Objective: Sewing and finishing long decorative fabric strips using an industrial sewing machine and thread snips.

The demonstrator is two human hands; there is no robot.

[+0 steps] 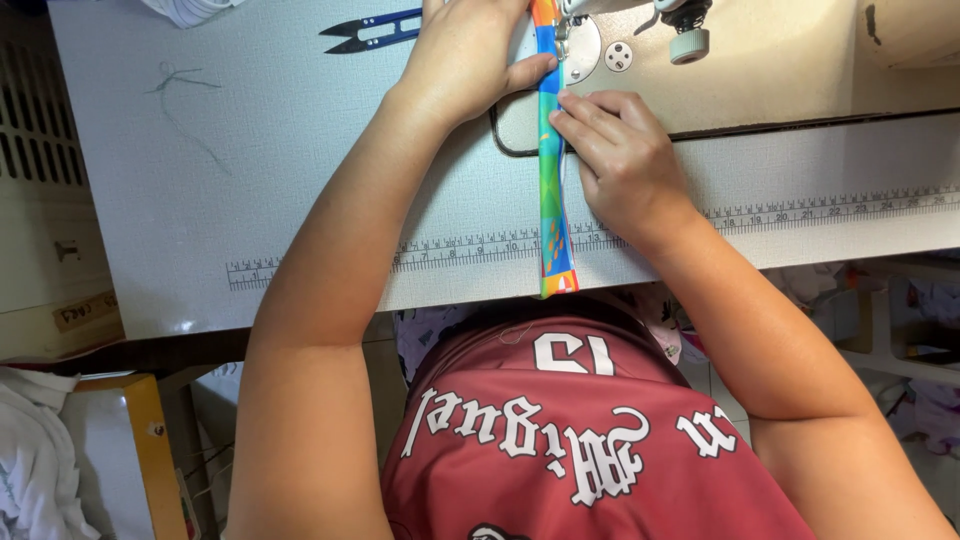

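A narrow, brightly coloured fabric strip (551, 190) in blue, green and orange lies lengthwise on the sewing table, running from the table's near edge up under the sewing machine's presser foot (562, 30). My left hand (465, 55) rests flat on the table left of the strip, thumb pressing its edge. My right hand (620, 160) lies on the strip's right side, fingertips pinching and pressing it down.
Blue-handled thread snips (372, 30) lie at the top left of the white table (250, 150). A printed ruler scale (800, 212) runs along the table's front. The cream sewing machine bed (780, 70) fills the upper right. Loose thread (180, 100) lies at left.
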